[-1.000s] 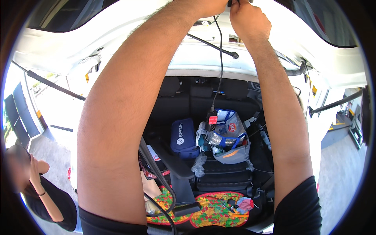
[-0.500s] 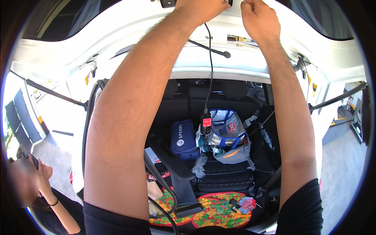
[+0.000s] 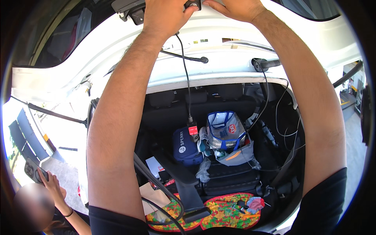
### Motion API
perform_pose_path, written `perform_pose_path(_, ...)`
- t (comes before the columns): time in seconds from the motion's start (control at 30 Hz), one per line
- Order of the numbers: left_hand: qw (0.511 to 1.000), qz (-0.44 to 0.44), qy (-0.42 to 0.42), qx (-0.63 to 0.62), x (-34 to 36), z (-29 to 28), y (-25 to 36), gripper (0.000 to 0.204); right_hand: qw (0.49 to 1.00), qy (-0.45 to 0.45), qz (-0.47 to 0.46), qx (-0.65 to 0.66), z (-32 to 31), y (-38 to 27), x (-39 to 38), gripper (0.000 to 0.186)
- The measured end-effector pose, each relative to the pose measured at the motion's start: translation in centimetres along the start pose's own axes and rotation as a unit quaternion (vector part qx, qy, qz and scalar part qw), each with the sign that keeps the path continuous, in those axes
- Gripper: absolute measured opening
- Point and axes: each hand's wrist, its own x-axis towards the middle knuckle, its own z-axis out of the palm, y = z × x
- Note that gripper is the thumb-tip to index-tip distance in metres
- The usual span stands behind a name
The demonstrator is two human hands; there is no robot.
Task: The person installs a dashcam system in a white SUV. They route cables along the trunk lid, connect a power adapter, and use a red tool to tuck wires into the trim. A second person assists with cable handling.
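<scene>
Black piece [image 3: 194, 4]: at the top edge, between both thumbs, before the car's white back door [image 3: 113, 51].
Left hand [image 3: 166, 16]: thumb against it; fingers hidden, so from here I can't tell its grip.
Right hand [image 3: 239, 8]: thumb just beside it, grip equally unclear.
Black cord [image 3: 184, 58]: best left slack (a small camera [image 3: 192, 130] hangs below), with thumbs steady.

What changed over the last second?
Left hand slid left in view; right hand uncurled, thumb stretched toward it. Hanging gadget shifted left across the view, from insulated bag to blue pouch. Bag, pouch and colourful mat stayed put.
</scene>
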Motion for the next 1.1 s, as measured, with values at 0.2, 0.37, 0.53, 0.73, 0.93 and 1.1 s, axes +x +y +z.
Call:
perform_pose_path(0.2,0.999,0.033,-0.001,0.027,-0.1,0.1,0.1,0.012,0.999,0.009,-0.019,-0.024,1.5,0.6,-1.1,0.081)
perform_pose_path(0.37,0.998,0.048,-0.001,0.033,0.0,-0.3,0.3,0.014,0.999,0.018,-0.016,-0.030,2.1,0.6,-1.4,0.082)
perform_pose_path(0.53,0.999,0.012,0.012,0.031,0.0,0.3,0.7,0.017,0.997,0.059,-0.024,-0.033,3.0,0.9,-1.9,0.072)
perform_pose_path(0.73,0.992,0.094,0.022,0.085,-0.3,1.3,0.7,0.012,0.993,0.101,-0.032,-0.054,4.2,1.0,-2.3,0.069)
perform_pose_path(0.93,0.992,0.088,0.051,0.073,-1.0,1.0,0.5,0.010,0.989,0.113,-0.036,-0.087,4.2,0.8,-2.2,0.066)
perform_pose_path(1.1,0.989,0.110,0.057,0.079,-0.5,1.2,0.9,0.004,0.988,0.115,-0.042,-0.091,4.2,0.9,-2.3,0.065)
